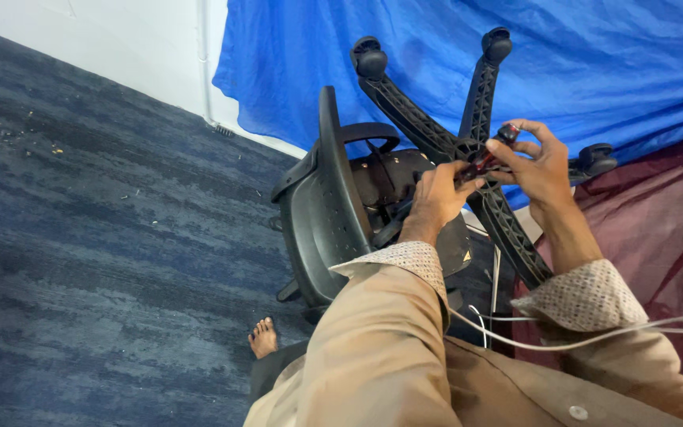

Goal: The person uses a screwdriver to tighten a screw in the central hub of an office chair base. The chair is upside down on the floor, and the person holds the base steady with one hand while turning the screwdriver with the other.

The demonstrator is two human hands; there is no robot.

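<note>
1. Right now I hold a small red and black tool between both hands, in front of the hub of an overturned office chair; what kind of tool it is I cannot tell, since my fingers cover most of it.
2. My left hand is clenched around the tool's lower end, knuckles toward me, probably to steady it.
3. My right hand pinches the upper end with thumb and fingertips, the other fingers spread, as one holds something to turn or adjust it.
4. Just behind my hands the chair lies on its side, so its star base points up and toward me; that seems to be why the underside is within reach.
5. Casters sit at the ends of the base arms, off the ground.
6. A thin white cable crosses my tan sleeves.
7. Further out, a blue sheet hangs behind the chair, a maroon cloth lies on the right, and my bare foot rests on dark blue carpet.
</note>
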